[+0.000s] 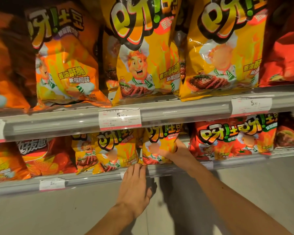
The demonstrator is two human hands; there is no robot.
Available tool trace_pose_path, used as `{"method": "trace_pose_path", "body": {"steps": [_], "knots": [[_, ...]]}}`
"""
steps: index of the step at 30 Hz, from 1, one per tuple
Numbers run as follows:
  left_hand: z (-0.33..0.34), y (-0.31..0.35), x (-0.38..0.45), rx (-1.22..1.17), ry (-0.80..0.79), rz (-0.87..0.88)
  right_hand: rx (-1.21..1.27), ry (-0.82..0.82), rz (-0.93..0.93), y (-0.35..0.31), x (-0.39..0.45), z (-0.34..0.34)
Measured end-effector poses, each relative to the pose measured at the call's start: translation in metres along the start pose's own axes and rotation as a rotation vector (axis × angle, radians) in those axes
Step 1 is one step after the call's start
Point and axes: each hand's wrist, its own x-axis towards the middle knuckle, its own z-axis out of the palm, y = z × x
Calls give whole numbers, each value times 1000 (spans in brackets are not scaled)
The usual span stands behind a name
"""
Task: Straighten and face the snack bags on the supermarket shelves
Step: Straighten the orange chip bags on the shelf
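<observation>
Supermarket shelving, two tiers: upper shelf (185, 110) tags read "5.90". Lower shelf (95, 179): yellow snack bag (157, 145), "呀!土豆", gripped at its side by right hand (174, 152). Left hand (134, 185) fingers straight, fingertips at the bag's bottom edge.

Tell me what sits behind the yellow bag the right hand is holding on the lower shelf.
The right hand grips the yellow bag at its right edge. A dark gap shows beside it. The bag hides whatever stands behind it, so further bags there cannot be confirmed.

Snack bags (158, 146) on lower shelf (95, 179) — upright.
</observation>
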Motion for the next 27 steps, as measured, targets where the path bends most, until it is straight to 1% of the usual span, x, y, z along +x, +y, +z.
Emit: {"method": "trace_pose_path", "body": {"steps": [2, 5, 9, 11, 13, 14, 15, 16, 17, 21, 23, 25, 27], "knots": [[0, -4, -1, -62, 15, 9, 23, -28, -4, -1, -1, -1], [-2, -10, -1, -176, 41, 25, 16, -22, 4, -5, -5, 0], [-5, -15, -2, -278, 72, 27, -83, 27, 5, 2, -10, 1], [-8, -17, -4, -350, 90, -10, -147, 131, -61, 10, -14, 5], [-11, -21, -8, -428, 110, -50, -216, 324, -158, 19, -30, 13], [-14, -24, -10, -461, 121, -76, -232, 439, -213, 23, -43, 20], [-18, -27, -13, -495, 136, -111, -227, 518, -264, 25, -57, 28], [-22, -32, -17, -527, 155, -153, -217, 533, -285, 25, -71, 38], [-25, -38, -21, -559, 172, -205, -205, 496, -286, 22, -81, 48], [-48, -68, -41, -717, 212, -462, -120, 214, -271, -3, -89, 96], [-64, -90, -54, -802, 249, -577, -76, 109, -194, -22, -85, 122], [-81, -114, -72, -866, 294, -689, -21, 50, -161, -35, -82, 147], [-95, -138, -93, -914, 336, -785, -30, 15, -146, -46, -78, 170]]}}
